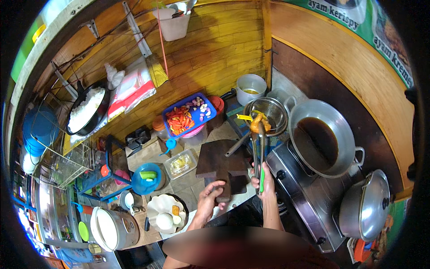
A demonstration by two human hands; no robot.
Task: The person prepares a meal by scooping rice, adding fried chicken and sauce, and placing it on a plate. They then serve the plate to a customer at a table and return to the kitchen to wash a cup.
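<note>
My right hand (263, 181) grips metal tongs (257, 154) with a green part on the handle. At their tips is a golden-brown piece of fried food (260, 123), above a wire strainer (277, 116). Something yellow, perhaps a strip or second handle, shows beside the food. My left hand (206, 203) has its fingers curled at the short handle (224, 190) of a dark wooden board (218, 158); whether it grips the handle or only rests there is unclear. The strainer's long handle (238, 144) reaches over the board.
A wok of dark oil (317, 144) sits on the gas stove (302, 188) at right, near a lidded pot (366, 205). A blue tray of chillies and shallots (189, 114) stands behind the board. At left are a plate with rice (166, 215) and a blue bowl (136, 180).
</note>
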